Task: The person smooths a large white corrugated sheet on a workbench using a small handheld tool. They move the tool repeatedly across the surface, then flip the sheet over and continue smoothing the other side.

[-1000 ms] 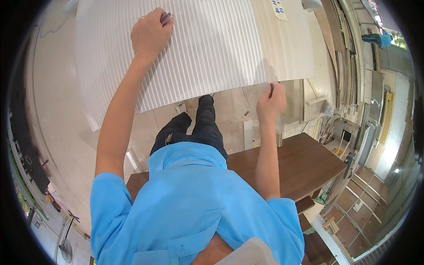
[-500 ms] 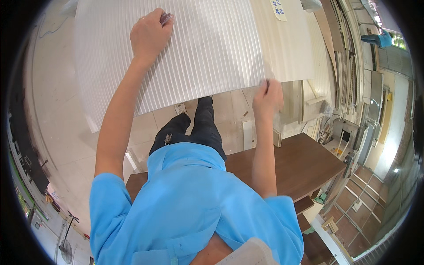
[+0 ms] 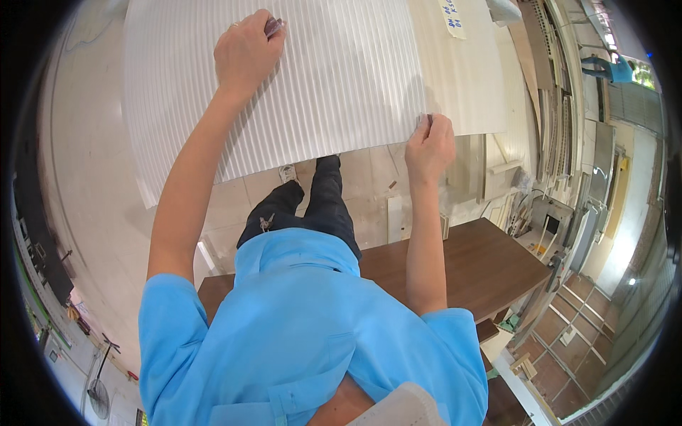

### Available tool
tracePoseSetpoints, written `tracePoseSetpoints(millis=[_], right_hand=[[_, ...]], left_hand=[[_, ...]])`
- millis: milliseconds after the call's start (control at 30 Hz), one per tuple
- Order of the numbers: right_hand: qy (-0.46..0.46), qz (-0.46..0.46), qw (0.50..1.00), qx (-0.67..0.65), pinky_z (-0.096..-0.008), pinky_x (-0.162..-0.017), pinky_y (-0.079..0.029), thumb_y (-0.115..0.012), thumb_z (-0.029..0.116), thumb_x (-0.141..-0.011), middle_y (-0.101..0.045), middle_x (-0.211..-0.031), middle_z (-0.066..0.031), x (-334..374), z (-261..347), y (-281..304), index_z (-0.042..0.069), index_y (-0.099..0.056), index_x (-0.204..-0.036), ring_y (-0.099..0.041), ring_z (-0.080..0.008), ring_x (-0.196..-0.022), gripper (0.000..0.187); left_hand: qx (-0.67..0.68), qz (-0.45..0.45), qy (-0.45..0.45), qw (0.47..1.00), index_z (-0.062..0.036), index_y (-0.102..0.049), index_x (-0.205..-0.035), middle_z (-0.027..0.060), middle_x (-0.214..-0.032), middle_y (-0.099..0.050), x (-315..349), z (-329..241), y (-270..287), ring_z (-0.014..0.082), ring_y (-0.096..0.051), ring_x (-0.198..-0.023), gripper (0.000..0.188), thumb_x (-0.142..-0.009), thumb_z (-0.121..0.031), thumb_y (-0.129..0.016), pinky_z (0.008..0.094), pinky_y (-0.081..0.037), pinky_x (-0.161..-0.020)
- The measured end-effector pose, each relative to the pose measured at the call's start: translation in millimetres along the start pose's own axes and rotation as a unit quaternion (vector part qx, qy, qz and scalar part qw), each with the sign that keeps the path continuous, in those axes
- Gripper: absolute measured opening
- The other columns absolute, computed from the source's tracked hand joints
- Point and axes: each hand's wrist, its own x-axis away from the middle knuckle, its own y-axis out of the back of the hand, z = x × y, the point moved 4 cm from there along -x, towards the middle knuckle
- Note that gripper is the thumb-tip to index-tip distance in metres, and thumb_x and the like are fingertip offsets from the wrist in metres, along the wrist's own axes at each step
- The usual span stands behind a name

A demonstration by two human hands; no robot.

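Observation:
A whitish, glossy ribbed sheet lies in front of me. On it rests my left hand, closed round a small dark, shiny piece whose kind does not show. My right hand is pinched closed at the sheet's near right corner. Something small and dark shows at its fingertips, too small to name. To the right of the ribs runs a smooth, pale board, bearing a yellowish label with blue handwriting.
Close to my right side stands a dark brown tabletop. Long boards and strips lean along the right. A person in blue is far off at the upper right. A standing fan is at the lower left.
My right hand has moved slightly away from me along the ribbed sheet's right edge. My left hand has shifted a little to the right and stays closed.

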Motion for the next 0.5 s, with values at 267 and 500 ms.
tracePoseSetpoints(millis=[267,500], right_hand=[[0.022,-0.026,0.999,-0.003,-0.043,-0.067,-0.05,-0.066,0.008,-0.096,-0.064,-0.086,-0.0111,1.5,-1.7,-0.1,0.005,-0.06,-0.096,-0.063,-0.0325,-0.083,0.006],[-0.001,0.003,1.0,0.019,-0.0426,-0.068,-0.05,-0.065,0.009,-0.097,-0.063,-0.086,-0.0104,3.2,-2.7,-2.1,0.005,-0.059,-0.095,-0.063,-0.0325,-0.083,0.007]], left_hand=[[-0.009,0.025,0.022,0.999,-0.009,-0.067,-0.087,0.0065,-0.078,-0.072,-0.9,-1.2,1.0,0.029,-0.069,-0.077,0.03,-0.094,-0.038,-0.068,0.0442,-0.053,-0.068],[-0.002,0.024,0.013,1.0,-0.0087,-0.068,-0.088,0.0082,-0.082,-0.073,-1.9,-2.8,2.0,0.0312,-0.07,-0.079,0.03,-0.094,-0.038,-0.068,0.0463,-0.054,-0.07]])
